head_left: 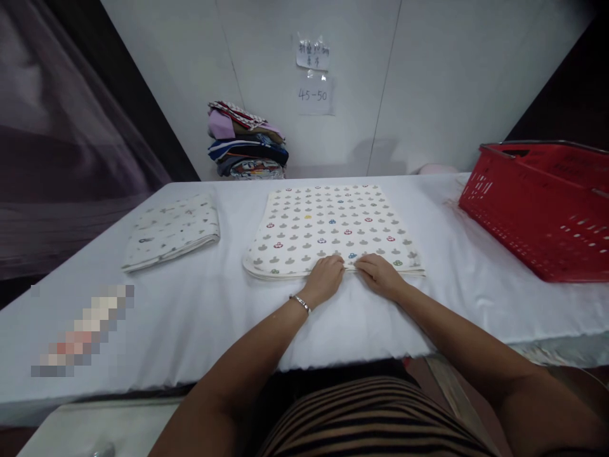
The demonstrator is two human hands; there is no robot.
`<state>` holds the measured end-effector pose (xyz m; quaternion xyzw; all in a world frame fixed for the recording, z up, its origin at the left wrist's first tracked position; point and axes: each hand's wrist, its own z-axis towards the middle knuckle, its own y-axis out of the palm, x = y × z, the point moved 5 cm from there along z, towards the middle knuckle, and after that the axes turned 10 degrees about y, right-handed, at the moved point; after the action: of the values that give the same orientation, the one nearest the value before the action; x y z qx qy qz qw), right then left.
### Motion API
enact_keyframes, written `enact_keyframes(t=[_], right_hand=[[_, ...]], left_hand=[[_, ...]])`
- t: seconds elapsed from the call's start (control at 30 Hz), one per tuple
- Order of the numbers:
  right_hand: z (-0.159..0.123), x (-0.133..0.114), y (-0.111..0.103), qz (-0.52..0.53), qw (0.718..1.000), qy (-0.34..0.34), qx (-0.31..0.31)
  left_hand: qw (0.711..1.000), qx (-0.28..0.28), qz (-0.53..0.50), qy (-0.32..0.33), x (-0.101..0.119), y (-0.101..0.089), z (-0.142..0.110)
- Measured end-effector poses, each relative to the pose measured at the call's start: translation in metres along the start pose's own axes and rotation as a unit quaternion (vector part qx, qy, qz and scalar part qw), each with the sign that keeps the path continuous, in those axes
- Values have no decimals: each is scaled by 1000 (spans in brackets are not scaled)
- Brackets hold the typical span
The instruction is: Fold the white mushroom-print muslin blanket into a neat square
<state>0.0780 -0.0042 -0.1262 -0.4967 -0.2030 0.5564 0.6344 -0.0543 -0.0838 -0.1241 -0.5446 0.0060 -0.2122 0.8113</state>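
A cream cloth printed with small grey and coloured shapes (pixel 328 222) lies folded flat in the middle of the white table (pixel 200 311). My left hand (pixel 326 278) and my right hand (pixel 380 274) rest side by side on its near edge, their fingertips almost touching. The fingers of both hands curl over and pinch that edge. A thin bracelet circles my left wrist.
A smaller folded patterned cloth (pixel 172 230) lies to the left. A red plastic basket (pixel 542 203) stands on the table's right end. A stack of folded fabrics (pixel 246 141) sits at the back by the white wall. Two paper notes hang on the wall.
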Motion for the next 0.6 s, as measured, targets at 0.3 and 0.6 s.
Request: enact_keyframes(t=[0.3, 0.6], right_hand=[[2, 4, 4, -25, 999, 22, 0], [2, 2, -1, -10, 999, 44, -2]], left_hand=[[999, -10, 47, 2, 1, 3, 0], [994, -14, 106, 25, -2, 10, 2]])
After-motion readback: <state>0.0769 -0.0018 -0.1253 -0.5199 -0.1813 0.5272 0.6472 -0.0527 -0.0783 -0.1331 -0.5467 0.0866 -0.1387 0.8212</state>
